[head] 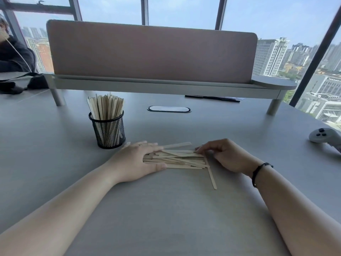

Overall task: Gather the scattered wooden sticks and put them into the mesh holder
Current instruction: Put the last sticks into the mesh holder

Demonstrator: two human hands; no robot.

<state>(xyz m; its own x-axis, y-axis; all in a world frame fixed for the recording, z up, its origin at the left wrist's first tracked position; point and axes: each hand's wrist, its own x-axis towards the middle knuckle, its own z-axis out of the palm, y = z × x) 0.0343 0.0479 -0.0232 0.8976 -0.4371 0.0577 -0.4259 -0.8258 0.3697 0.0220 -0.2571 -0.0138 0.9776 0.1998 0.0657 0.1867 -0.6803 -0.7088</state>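
Observation:
A loose pile of pale wooden sticks (177,158) lies flat on the grey table (166,209), most pointing left to right. One stick (212,177) lies crosswise at the pile's right end and points toward me. My left hand (136,161) cups the pile's left end, fingers over the far side and thumb along the near side. My right hand (223,156) presses its fingertips against the pile's right end. A black mesh holder (108,132) stands upright just behind my left hand, packed with several upright sticks (105,108).
A raised grey shelf with a pink divider panel (151,52) spans the back of the table. A white controller (324,137) lies at the right edge. A black bag (20,83) and another person's dark sleeve (14,56) are at the far left. A cable port (168,109) sits mid-table.

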